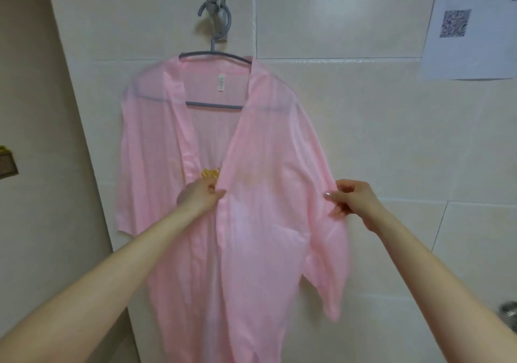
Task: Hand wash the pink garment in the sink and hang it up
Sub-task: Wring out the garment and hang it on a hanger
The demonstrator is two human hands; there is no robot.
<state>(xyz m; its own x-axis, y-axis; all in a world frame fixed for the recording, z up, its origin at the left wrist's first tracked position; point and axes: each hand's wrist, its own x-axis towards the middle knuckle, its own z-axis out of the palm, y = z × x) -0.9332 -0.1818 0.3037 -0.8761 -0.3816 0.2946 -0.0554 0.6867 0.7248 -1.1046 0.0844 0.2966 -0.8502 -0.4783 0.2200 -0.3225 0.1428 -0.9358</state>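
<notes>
**Pink garment on the hanger, both hands holding its front panel.**

The pink garment (265,167) hangs open-fronted on a grey hanger (215,105) caught on a wall hook (216,7), and its length runs straight down from the hanger against the tiles. Well below the hanger and almost under its middle, the left hand (200,195) pinches the panel's front edge. The right hand (354,202), level with the left, pinches the side edge by the sleeve, below and beyond the hanger's end on the person's right. The cloth between them lies fairly flat. Hanging looks nearly done. Any smoothing would probably pull downward, away from the hanger, and both hands are equally placed for that.
</notes>
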